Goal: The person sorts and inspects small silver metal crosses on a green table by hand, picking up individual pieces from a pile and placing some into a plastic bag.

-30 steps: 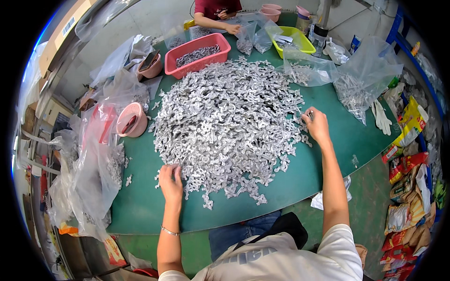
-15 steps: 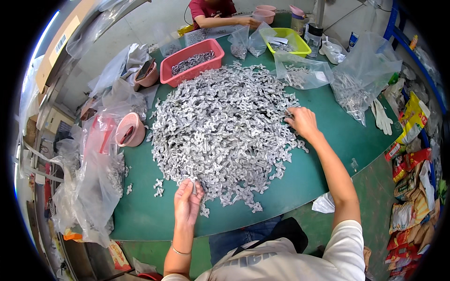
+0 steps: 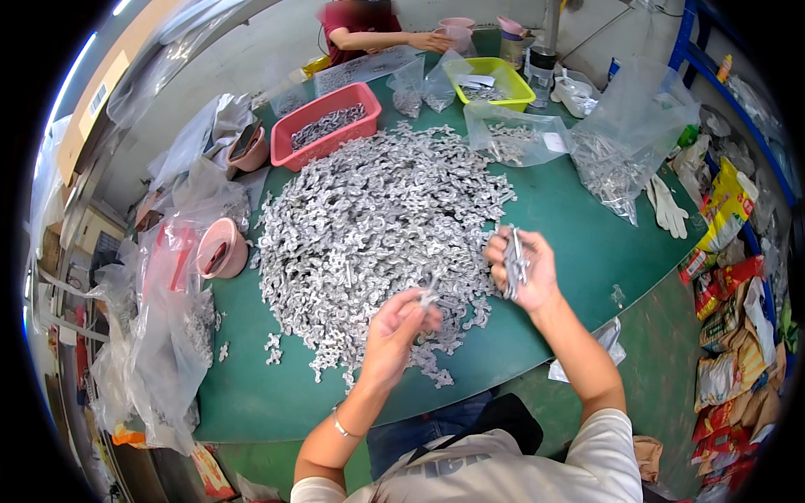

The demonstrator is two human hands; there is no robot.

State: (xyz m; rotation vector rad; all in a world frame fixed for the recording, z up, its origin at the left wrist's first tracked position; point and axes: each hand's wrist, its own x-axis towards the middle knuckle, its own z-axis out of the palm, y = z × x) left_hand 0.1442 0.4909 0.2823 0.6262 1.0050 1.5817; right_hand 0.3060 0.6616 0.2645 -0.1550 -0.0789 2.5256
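Observation:
A broad heap of small silvery metal parts (image 3: 360, 210) covers the middle of the green table. Over its right edge my right hand (image 3: 528, 268) is turned palm up. Its fingers curl round several long, thin metal pieces (image 3: 515, 264). My left hand (image 3: 398, 331) hovers over the near side of the heap, thumb and fingers pinched on a small metal part (image 3: 428, 297). That part's exact kind is too blurred to tell. The two hands are apart, with some of the heap between them.
Behind the heap stand a red basin (image 3: 323, 134) and a yellow-green basin (image 3: 503, 88), both holding metal parts. Clear bags of parts (image 3: 608, 168) and white gloves (image 3: 668, 205) lie right. A pink cup (image 3: 222, 247) and plastic bags (image 3: 159, 335) stand left. Across the table, a person (image 3: 369, 33) reaches right.
My right hand has drawn back from the heap's edge and turned up, showing the thin metal pieces. My left hand has moved right and farther over the heap. The whole view has shifted slightly.

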